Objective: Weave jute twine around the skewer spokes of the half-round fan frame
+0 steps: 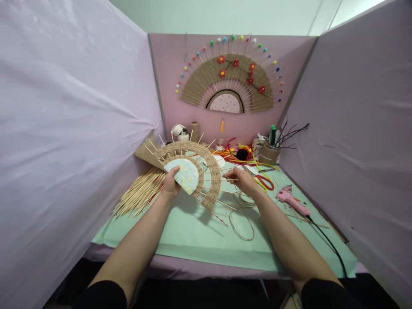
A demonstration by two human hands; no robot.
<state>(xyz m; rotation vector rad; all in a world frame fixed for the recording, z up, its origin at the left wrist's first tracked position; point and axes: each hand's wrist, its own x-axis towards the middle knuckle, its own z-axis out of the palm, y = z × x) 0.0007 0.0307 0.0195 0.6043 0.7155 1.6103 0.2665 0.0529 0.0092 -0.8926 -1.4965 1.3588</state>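
My left hand (170, 183) grips the pale half-round card centre of a half-made woven fan (196, 171), holding it tilted above the green mat (193, 231). The fan has thin wooden sticks radiating out and rows of tan cord wound between them. My right hand (240, 178) is pinched shut on the tan cord (242, 214) at the fan's right edge. The loose end of the cord loops down over the mat below that hand.
A heap of bamboo sticks (141, 193) lies at the left. A pink glue gun (292, 201) with black cable rests at the right, red-handled scissors (265, 181) beside it. Cups, pipe cleaners and twigs crowd the back. A finished fan (228, 81) hangs on the pink partition.
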